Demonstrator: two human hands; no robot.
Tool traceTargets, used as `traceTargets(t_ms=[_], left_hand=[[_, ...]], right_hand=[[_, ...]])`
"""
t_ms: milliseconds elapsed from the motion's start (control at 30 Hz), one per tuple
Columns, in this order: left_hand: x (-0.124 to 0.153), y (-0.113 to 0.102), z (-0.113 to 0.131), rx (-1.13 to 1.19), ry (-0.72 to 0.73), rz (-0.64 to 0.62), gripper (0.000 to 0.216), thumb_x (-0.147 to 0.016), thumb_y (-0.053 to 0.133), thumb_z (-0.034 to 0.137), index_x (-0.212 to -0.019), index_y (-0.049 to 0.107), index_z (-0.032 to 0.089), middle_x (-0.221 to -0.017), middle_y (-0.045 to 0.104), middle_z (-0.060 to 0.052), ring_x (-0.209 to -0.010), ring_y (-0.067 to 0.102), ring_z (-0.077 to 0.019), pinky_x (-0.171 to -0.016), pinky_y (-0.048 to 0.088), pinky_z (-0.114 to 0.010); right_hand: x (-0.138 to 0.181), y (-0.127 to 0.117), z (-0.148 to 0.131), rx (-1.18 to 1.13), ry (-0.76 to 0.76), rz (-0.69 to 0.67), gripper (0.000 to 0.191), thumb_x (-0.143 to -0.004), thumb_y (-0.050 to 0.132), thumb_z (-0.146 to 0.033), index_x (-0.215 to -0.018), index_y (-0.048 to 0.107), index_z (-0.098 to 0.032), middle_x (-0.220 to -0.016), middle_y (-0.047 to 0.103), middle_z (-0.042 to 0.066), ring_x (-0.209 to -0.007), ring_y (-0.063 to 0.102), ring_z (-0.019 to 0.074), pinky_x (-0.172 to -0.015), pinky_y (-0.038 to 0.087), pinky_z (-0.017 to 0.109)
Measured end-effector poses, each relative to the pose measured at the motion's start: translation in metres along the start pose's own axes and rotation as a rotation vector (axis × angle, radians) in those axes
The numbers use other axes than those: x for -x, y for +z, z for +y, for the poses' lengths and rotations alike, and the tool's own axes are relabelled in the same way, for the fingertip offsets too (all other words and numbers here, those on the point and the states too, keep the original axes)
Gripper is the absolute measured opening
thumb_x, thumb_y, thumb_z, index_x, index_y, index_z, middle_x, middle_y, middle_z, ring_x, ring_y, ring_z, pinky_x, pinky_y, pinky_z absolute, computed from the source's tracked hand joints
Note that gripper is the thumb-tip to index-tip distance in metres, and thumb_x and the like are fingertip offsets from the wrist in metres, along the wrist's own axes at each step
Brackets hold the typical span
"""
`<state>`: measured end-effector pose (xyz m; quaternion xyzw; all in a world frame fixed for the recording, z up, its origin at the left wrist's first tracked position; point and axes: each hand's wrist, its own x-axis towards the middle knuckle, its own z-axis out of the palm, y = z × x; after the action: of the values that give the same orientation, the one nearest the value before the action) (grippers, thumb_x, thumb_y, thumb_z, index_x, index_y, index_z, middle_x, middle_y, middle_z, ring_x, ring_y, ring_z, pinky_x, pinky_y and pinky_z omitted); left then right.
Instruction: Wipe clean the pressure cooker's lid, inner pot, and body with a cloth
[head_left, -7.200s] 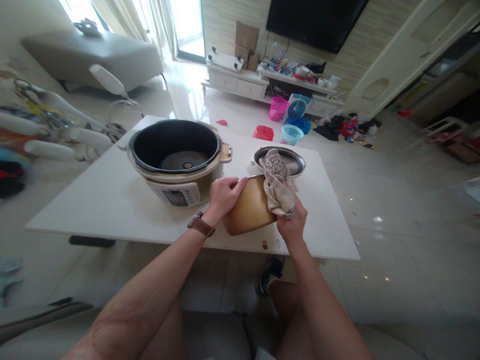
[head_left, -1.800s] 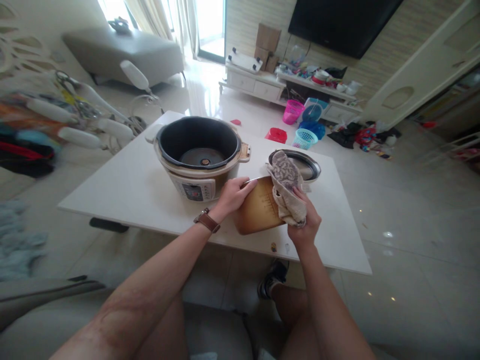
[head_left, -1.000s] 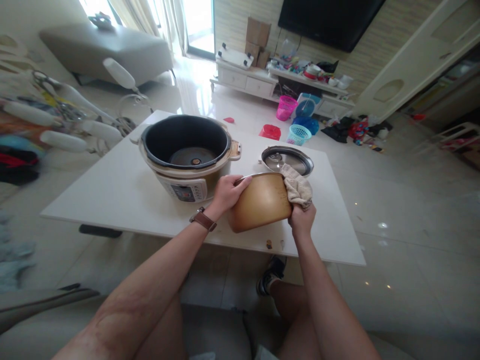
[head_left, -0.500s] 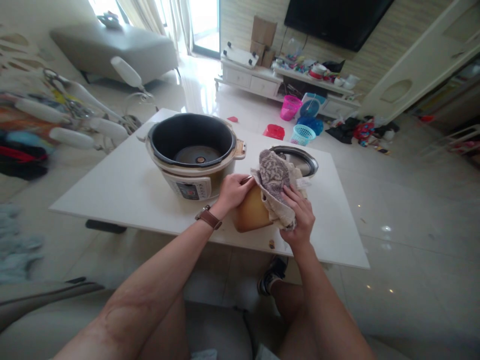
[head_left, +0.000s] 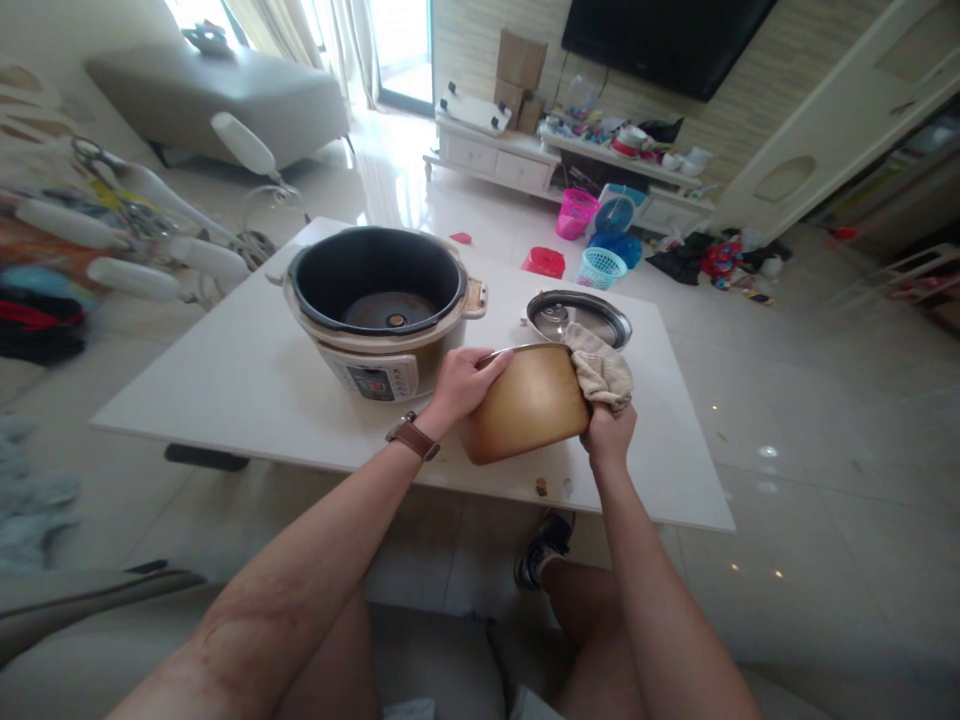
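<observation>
My left hand (head_left: pixel 463 385) grips the rim of a gold-coloured inner pot (head_left: pixel 529 405), tilted above the front of the white table. At the pot's right side, my right hand (head_left: pixel 611 432) is closed on a bunched beige cloth (head_left: pixel 602 370), which lies against the rim and outer wall. The pot's inside is turned away from me. To the left stands an electric pressure cooker (head_left: pixel 375 310), lidless, with its dark cavity showing. Behind the pot, the round metal lid (head_left: pixel 581 315) rests on the table.
The white table (head_left: pixel 225 390) carries a small brown piece (head_left: pixel 541 487) near its front edge. Beyond it are a pink basket (head_left: pixel 577 213), a light blue basket (head_left: pixel 602 267) and a red basin (head_left: pixel 543 262) on the floor. A lamp with white shades (head_left: pixel 244 143) stands at left.
My right hand and the cloth have moved from across the pot's front to its right side, uncovering the gold wall and the lid behind. My left hand keeps its hold on the rim.
</observation>
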<state>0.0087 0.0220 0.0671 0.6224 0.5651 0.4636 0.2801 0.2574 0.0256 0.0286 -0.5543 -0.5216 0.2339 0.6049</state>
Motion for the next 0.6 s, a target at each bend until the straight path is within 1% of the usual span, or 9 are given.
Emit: traceTargets(t_ms=[133,167,233,300,367,467,533,600], left_hand=[[0.000,-0.001,-0.001,0.003,0.010,0.009,0.060,-0.096,0.051,0.062,-0.056,0.035,0.020,-0.060,0.027,0.002,-0.061,0.030,-0.0118,-0.062,0.018,-0.033],[0.000,-0.002,-0.001,0.003,0.010,0.009,0.060,-0.096,0.051,0.062,-0.056,0.036,0.020,-0.060,0.027,0.003,-0.061,0.030,-0.0118,-0.062,0.018,-0.033],[0.000,-0.004,0.000,-0.002,0.009,0.005,0.059,-0.096,0.052,0.061,-0.056,0.036,0.020,-0.060,0.028,0.003,-0.061,0.030,-0.0119,-0.062,0.018,-0.033],[0.000,-0.005,0.001,-0.016,0.004,0.002,0.059,-0.095,0.053,0.061,-0.056,0.037,0.020,-0.059,0.029,0.003,-0.061,0.031,-0.0120,-0.062,0.017,-0.033],[0.001,-0.007,0.003,-0.039,-0.006,0.002,0.058,-0.095,0.053,0.060,-0.056,0.036,0.020,-0.058,0.030,0.003,-0.061,0.031,-0.0121,-0.063,0.017,-0.034],[0.002,-0.008,0.007,-0.074,-0.013,0.011,0.060,-0.095,0.054,0.060,-0.055,0.035,0.020,-0.056,0.031,0.003,-0.060,0.030,-0.0122,-0.063,0.017,-0.034],[0.003,-0.008,0.010,-0.086,-0.012,0.016,0.061,-0.095,0.054,0.061,-0.054,0.035,0.020,-0.056,0.033,0.002,-0.060,0.030,-0.0122,-0.063,0.017,-0.035],[0.005,-0.007,0.012,-0.092,-0.011,0.017,0.060,-0.096,0.055,0.060,-0.054,0.038,0.020,-0.055,0.036,0.002,-0.060,0.032,-0.0127,-0.063,0.017,-0.035]], right_hand=[[-0.005,0.002,0.022,-0.068,0.172,0.057,0.037,-0.077,0.075,-0.040,-0.106,0.081,-0.019,-0.114,0.083,0.008,-0.114,0.073,0.0278,-0.115,0.051,0.051],[-0.005,0.002,0.025,-0.074,0.193,0.063,0.039,-0.076,0.076,-0.041,-0.108,0.081,-0.018,-0.115,0.082,0.008,-0.114,0.073,0.0279,-0.114,0.051,0.051],[-0.004,0.003,0.026,-0.070,0.187,0.061,0.040,-0.078,0.075,-0.040,-0.110,0.081,-0.018,-0.114,0.083,0.008,-0.114,0.073,0.0274,-0.114,0.051,0.051],[-0.001,0.003,0.020,-0.048,0.131,0.042,0.037,-0.079,0.073,-0.039,-0.109,0.081,-0.019,-0.111,0.083,0.008,-0.114,0.073,0.0269,-0.115,0.050,0.050],[0.004,0.004,0.009,-0.009,0.062,0.010,0.033,-0.081,0.071,-0.038,-0.106,0.082,-0.019,-0.109,0.083,0.008,-0.113,0.074,0.0274,-0.114,0.051,0.049],[0.014,0.002,-0.012,0.074,-0.078,-0.039,0.033,-0.084,0.069,-0.036,-0.109,0.082,-0.019,-0.111,0.083,0.010,-0.110,0.076,0.0295,-0.108,0.056,0.048],[0.022,-0.001,-0.025,0.145,-0.208,-0.078,0.038,-0.083,0.069,-0.035,-0.117,0.080,-0.020,-0.119,0.082,0.011,-0.113,0.076,0.0316,-0.107,0.057,0.049],[0.030,-0.004,-0.035,0.219,-0.340,-0.150,0.046,-0.081,0.071,-0.036,-0.124,0.078,-0.023,-0.132,0.078,0.011,-0.125,0.072,0.0346,-0.113,0.054,0.052]])
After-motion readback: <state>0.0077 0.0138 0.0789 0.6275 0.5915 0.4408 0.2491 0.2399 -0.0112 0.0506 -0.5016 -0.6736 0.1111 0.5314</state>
